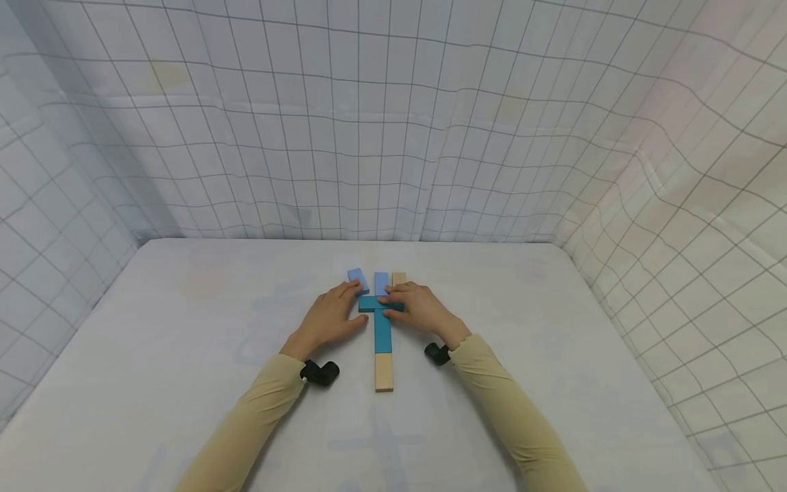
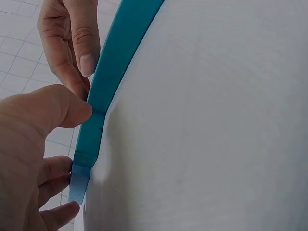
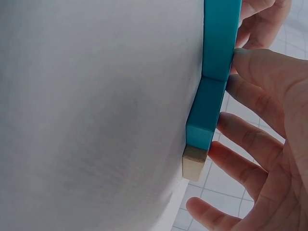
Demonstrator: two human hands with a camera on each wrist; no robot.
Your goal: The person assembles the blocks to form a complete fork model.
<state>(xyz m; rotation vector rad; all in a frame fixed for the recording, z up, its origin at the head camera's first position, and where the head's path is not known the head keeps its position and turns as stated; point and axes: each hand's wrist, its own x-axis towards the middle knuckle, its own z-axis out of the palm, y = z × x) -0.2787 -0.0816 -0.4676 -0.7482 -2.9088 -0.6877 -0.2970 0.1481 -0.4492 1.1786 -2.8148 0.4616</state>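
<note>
Flat blocks lie in a pattern on the white table. A wooden block is nearest me, then a lengthwise teal block and a crosswise teal block. Beyond them are a middle light blue block, a slanted light blue block and another wooden block. My left hand has its fingertips at the slanted block, its thumb beside the teal ones. Loosely spread, my right hand rests its fingers on the crosswise teal block, partly covering it; its thumb is by the lengthwise one.
Black wrist cameras sit under both wrists, just above the tabletop. White sheets with a dark grid hang behind the table and along both sides.
</note>
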